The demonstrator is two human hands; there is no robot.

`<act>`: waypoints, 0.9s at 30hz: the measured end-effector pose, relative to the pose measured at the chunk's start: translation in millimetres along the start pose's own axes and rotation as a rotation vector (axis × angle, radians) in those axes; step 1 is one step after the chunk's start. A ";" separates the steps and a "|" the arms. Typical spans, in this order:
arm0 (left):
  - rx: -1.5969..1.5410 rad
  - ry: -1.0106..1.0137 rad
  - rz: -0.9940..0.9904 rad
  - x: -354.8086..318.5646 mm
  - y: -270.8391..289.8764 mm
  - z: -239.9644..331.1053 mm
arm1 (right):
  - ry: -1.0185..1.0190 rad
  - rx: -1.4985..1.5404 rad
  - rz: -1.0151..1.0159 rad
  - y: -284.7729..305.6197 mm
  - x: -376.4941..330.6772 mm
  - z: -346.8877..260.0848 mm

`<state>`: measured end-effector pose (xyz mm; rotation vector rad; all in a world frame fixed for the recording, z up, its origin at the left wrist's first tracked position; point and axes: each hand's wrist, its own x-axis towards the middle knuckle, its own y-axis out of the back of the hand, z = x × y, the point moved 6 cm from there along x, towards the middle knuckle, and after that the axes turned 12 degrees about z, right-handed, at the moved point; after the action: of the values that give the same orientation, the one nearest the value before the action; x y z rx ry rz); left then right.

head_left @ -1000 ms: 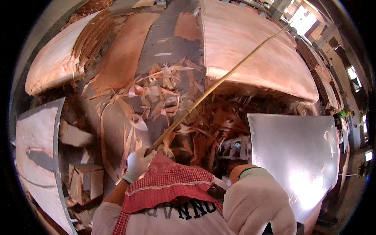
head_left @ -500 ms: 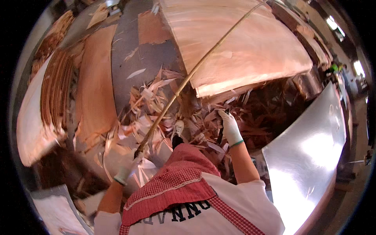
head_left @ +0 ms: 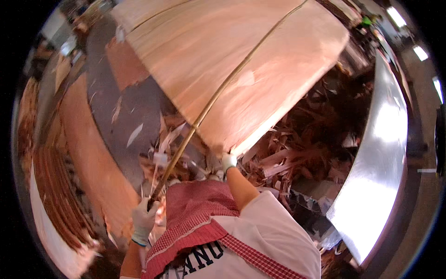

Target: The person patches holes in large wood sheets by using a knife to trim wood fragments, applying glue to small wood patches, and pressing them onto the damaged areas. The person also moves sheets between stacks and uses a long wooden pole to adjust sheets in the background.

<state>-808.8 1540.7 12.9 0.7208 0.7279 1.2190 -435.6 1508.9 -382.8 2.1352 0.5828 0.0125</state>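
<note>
My left hand (head_left: 145, 219), in a pale work glove, is closed round the near end of a long thin wooden pole (head_left: 217, 93). The pole slants away to the far right, across a broad stack of pale wood veneer sheets (head_left: 241, 60). My right hand (head_left: 228, 161), gloved too, is closed at the near corner of this stack and seems to pinch the edge of the veneer sheet there. Its fingertips are partly hidden, so I cannot make out whether anything else is in them.
Torn veneer scraps (head_left: 290, 156) are heaped right of the stack. A shiny metal sheet (head_left: 371, 176) stands on the right. On the left lie a long brown veneer strip (head_left: 88, 135) and a pile of brown sheets (head_left: 58, 195). A veneer piece (head_left: 124, 63) rests on the grey floor.
My right hand has moved left from above the scraps to the stack's near corner; the dark thing by it no longer shows. The left hand keeps the pole. My view has turned right.
</note>
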 end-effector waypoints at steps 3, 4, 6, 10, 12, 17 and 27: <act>-0.088 -0.033 -0.035 70.2 -0.5 -5.6 | 0.035 -0.144 -0.237 70.8 -35.5 -74.1; -0.112 -0.044 -0.100 110.0 -9.3 14.7 | -0.077 -0.130 -0.243 98.5 -26.4 -74.7; -0.151 -0.029 -0.215 170.2 -19.9 53.3 | -0.113 -0.047 -0.177 134.2 -14.8 -84.0; -0.121 -0.252 -0.311 283.1 -91.8 28.6 | -0.259 0.323 0.083 196.5 -1.2 -169.1; -0.140 -0.482 -0.242 339.0 -126.7 18.8 | -0.264 0.762 0.060 199.2 9.5 -263.7; -0.370 0.037 -0.929 418.7 -190.9 -15.1 | 0.192 0.394 0.029 129.1 78.1 -482.4; 0.121 -0.509 -0.787 436.0 -195.6 -74.0 | 0.197 -0.129 -0.195 -68.8 153.0 -569.0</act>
<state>-678.5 1936.1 -233.2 0.7038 0.5692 0.2565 -452.1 2043.4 -126.0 1.9574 0.8801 0.1494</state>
